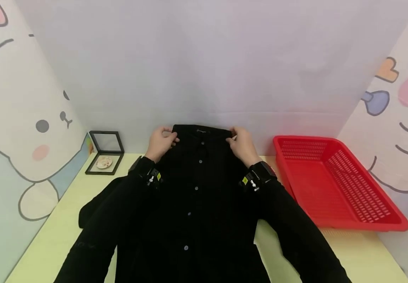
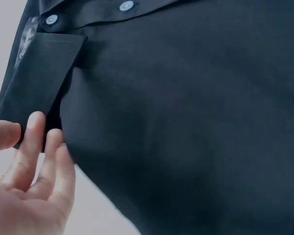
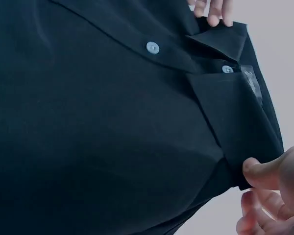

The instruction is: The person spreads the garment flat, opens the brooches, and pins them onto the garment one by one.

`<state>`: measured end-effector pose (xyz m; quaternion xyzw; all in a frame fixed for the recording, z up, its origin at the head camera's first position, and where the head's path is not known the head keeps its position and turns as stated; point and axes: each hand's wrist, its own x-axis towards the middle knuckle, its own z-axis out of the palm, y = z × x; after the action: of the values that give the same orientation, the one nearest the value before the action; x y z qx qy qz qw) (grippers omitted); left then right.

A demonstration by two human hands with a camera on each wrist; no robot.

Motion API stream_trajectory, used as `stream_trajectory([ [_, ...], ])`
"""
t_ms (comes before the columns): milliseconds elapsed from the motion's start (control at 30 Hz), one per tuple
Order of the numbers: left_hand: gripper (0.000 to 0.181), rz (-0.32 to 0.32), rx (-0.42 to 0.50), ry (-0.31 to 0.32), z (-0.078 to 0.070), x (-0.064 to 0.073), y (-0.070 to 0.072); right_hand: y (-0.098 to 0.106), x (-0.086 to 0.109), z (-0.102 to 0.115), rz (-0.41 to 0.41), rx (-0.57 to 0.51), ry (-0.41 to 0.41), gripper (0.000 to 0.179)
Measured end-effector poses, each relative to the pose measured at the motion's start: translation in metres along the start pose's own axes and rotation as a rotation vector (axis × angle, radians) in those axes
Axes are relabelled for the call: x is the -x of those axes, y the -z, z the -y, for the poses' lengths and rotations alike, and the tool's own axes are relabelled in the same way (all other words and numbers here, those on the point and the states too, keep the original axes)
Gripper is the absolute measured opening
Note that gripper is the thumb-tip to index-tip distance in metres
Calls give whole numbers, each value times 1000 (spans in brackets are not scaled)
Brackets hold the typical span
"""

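A black button-up shirt (image 1: 212, 173) lies front side up, its collar (image 1: 184, 129) at the far end and a row of pale buttons running down the middle. My left hand (image 1: 159, 144) pinches the collar's left end between thumb and fingers. At the opposite end, my right hand (image 1: 243, 146) grips the collar, with the thumb (image 3: 259, 172) on top and the fingers underneath. The right wrist view shows the folded collar points and a label (image 3: 252, 81) inside the neck. The left wrist view has the left fingertips (image 2: 35, 120) right at the collar's edge.
A red plastic basket (image 1: 331, 226) with perforated sides stands to the right. At the back left is an open black-framed case (image 1: 119, 158) holding a small round patterned item (image 1: 104, 162). A white wall (image 1: 204, 78) closes off the pale yellow table (image 1: 59, 220) behind the shirt.
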<state>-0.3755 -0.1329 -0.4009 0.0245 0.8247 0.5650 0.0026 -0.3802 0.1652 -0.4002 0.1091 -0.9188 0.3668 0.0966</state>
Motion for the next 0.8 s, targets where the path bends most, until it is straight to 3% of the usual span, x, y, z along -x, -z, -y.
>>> stream_trajectory([
  [67,42,1,-61,-16,-3,-1,0,-1,-5,1,-17,1,4,34],
  [133,46,39,-153,-18,8,-2,-3,-9,-5,-4,7,16,-13,38],
  [267,44,208,-392,-55,35,13,-11,-35,11,-18,173,41,-84,50],
  [367,39,366,-571,-100,47,44,-19,-50,36,-20,335,112,-97,52],
  [533,49,558,-788,-154,46,114,-32,-48,102,7,505,303,35,46],
  [600,59,619,-829,-158,42,141,-35,-43,134,20,592,355,61,53],
  [667,71,678,-844,-137,38,164,-38,-38,163,28,705,372,37,65],
  [800,88,767,-842,-83,31,192,-45,-27,192,22,851,346,-41,83],
])
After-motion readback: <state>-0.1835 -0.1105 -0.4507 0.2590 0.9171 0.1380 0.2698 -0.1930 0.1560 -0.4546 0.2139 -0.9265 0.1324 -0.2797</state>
